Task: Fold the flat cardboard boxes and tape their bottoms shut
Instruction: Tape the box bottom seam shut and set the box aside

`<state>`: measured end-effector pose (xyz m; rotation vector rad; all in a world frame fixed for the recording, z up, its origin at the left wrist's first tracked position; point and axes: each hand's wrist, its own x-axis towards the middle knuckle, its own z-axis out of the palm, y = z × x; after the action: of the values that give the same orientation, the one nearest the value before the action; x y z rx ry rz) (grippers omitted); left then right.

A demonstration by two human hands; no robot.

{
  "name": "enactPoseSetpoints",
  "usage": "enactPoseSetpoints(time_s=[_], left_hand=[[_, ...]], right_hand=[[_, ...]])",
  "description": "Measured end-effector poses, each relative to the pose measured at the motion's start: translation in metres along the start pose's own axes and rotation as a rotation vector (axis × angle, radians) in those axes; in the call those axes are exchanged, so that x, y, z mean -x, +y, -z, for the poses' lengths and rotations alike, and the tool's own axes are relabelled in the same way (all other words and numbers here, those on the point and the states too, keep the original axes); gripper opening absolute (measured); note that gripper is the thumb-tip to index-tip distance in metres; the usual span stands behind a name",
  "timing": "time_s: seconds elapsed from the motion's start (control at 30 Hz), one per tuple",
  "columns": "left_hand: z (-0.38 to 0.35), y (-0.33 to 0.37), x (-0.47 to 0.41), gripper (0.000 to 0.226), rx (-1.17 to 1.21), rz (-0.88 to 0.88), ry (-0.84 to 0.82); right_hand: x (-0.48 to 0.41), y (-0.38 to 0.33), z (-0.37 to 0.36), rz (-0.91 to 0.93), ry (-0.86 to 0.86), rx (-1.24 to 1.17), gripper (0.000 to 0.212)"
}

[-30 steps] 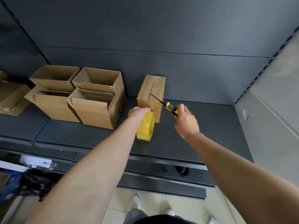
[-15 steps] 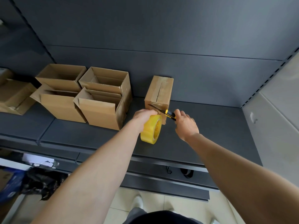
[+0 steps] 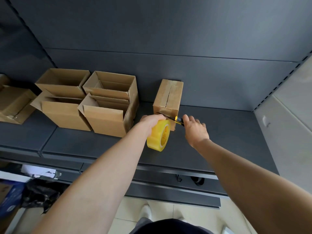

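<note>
A small folded cardboard box (image 3: 168,97) stands on the dark shelf (image 3: 211,142), its taped bottom seam facing up. My left hand (image 3: 152,121) grips a yellow tape roll (image 3: 159,135) just in front of the box's near face. My right hand (image 3: 195,130) holds a yellow-and-black utility knife (image 3: 177,119). The blade lies across the box's near upper edge, beside my left fingers, where the tape strip runs from roll to box.
Three open-topped folded boxes (image 3: 108,105) cluster on the shelf to the left, with another carton (image 3: 13,105) at the far left edge. A grey wall panel (image 3: 287,132) closes the right side. Below the shelf lie a black bag (image 3: 42,191) and the floor.
The knife blade came down from above the box top to its near upper edge. My left hand and the tape roll stayed at the box's front face.
</note>
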<state>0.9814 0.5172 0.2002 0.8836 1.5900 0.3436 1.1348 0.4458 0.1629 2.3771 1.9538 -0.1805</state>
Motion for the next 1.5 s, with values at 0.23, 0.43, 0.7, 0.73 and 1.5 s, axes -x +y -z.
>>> enactPoseSetpoints(time_s=[0.23,0.43,0.7,0.73,1.5], left_hand=[[0.003,0.004,-0.006,0.059,-0.059,0.002,-0.010],[0.007,0.008,-0.005,0.048,-0.190,-0.020,-0.050],[0.018,0.002,0.003,0.029,-0.261,-0.052,-0.165],[0.017,0.001,0.004,0.021,-0.256,-0.071,-0.205],[-0.056,-0.013,0.017,0.010,-0.126,-0.140,-0.222]], right_hand=[[0.001,-0.006,0.003,-0.027,-0.005,0.052,0.063],[0.004,0.009,0.001,-0.077,-0.028,0.122,0.063],[0.003,0.013,-0.009,-0.127,-0.174,0.056,0.051],[0.003,0.016,-0.009,-0.162,-0.212,0.059,0.051],[0.016,0.060,-0.012,-0.480,-0.101,-0.379,0.031]])
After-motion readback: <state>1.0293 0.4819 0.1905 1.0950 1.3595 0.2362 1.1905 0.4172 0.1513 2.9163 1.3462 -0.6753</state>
